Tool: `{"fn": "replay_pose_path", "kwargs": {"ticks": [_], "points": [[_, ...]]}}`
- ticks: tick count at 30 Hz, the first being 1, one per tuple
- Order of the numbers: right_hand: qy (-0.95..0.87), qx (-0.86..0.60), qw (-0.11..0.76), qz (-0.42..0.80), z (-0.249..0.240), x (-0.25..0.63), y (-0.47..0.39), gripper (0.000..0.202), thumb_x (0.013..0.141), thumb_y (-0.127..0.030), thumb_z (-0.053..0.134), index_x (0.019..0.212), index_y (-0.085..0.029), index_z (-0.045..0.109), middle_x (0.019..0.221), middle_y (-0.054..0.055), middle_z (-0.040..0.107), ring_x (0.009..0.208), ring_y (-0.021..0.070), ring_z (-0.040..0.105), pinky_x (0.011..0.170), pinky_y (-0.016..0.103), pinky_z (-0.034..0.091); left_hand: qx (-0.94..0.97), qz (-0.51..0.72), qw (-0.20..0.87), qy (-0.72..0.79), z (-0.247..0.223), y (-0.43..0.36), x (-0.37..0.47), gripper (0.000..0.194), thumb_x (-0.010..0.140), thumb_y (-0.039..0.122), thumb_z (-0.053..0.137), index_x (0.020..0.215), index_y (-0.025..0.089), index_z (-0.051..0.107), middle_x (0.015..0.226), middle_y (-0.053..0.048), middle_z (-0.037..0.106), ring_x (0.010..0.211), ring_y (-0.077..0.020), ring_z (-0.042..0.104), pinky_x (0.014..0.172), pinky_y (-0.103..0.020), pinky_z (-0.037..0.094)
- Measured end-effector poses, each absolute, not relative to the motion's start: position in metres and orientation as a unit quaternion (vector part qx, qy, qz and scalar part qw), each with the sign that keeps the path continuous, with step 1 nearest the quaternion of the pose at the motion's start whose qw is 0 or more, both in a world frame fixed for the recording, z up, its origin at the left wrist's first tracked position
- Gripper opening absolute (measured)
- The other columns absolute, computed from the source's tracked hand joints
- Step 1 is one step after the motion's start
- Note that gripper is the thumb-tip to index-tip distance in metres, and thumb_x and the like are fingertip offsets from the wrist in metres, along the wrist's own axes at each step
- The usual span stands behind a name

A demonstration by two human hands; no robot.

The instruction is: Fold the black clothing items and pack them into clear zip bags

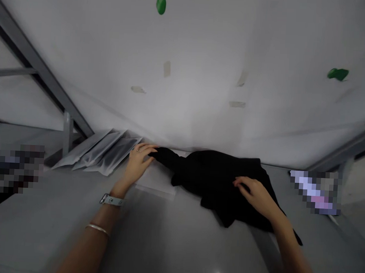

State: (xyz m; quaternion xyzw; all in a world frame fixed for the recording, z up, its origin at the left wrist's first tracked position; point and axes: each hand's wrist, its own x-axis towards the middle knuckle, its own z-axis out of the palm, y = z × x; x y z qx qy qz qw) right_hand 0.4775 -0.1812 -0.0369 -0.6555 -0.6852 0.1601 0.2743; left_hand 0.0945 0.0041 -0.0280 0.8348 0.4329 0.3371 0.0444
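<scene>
A black garment (217, 175) lies bunched and spread across the grey table, its narrow end reaching left like a sleeve. At that narrow end, my left hand (139, 160) pinches the cloth between thumb and fingers. My right hand (257, 195) rests over the garment's right part, thumb and fingertips drawn together on the fabric; the cloth between them is hard to make out. Beneath the sleeve-like end is a flat, clear-whitish plastic bag (155, 182), partly covered by the garment.
Several packed translucent bags (108, 151) lie overlapped left of my left hand. A white wall (204, 72) with tape scraps and green stickers rises behind the table (171, 242). Metal frame bars (42, 64) slant at both sides. A pixelated flat object (315, 194) sits at right.
</scene>
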Motion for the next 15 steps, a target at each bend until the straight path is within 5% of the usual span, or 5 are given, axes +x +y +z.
{"fn": "replay_pose_path", "kwargs": {"ticks": [4,8,11,15], "points": [[-0.622,-0.656,0.388,0.18,-0.02,0.48,-0.188,0.019,0.093,-0.035,0.04,0.097,-0.025,0.055,0.108,0.004,0.068,0.103,0.0201,0.063,0.091,0.037,0.047,0.796,0.405,0.071,0.444,-0.008,-0.005,0.108,0.019,0.083,0.022,0.047,0.093,0.021,0.063,0.106,-0.005,0.069,0.106,-0.0233,0.058,0.098,-0.042,0.042],[-0.714,-0.616,0.259,0.209,-0.024,0.461,-0.192,0.031,0.077,-0.033,0.067,0.105,-0.027,0.056,0.114,0.003,0.063,0.107,0.0221,0.059,0.092,0.037,0.046,0.773,0.423,0.096,0.462,0.004,-0.017,0.121,0.024,0.083,0.026,0.047,0.101,0.021,0.061,0.097,-0.004,0.069,0.092,-0.0216,0.063,0.09,-0.038,0.046],[-0.732,-0.627,0.217,0.156,-0.04,0.45,-0.185,0.01,0.082,-0.023,0.058,0.091,-0.024,0.061,0.105,0.005,0.063,0.099,0.0225,0.06,0.087,0.038,0.047,0.77,0.434,0.095,0.457,0.005,-0.018,0.122,0.023,0.085,0.028,0.046,0.099,0.021,0.062,0.099,-0.004,0.069,0.093,-0.0214,0.063,0.091,-0.038,0.045],[-0.669,-0.635,0.354,0.154,-0.041,0.461,-0.179,0.017,0.09,-0.03,0.047,0.095,-0.023,0.062,0.094,0.003,0.066,0.088,0.0202,0.063,0.08,0.034,0.048,0.757,0.482,0.076,0.435,0.01,-0.016,0.118,0.019,0.084,0.03,0.049,0.087,0.02,0.065,0.091,-0.004,0.069,0.09,-0.02,0.063,0.087,-0.035,0.047]]}}
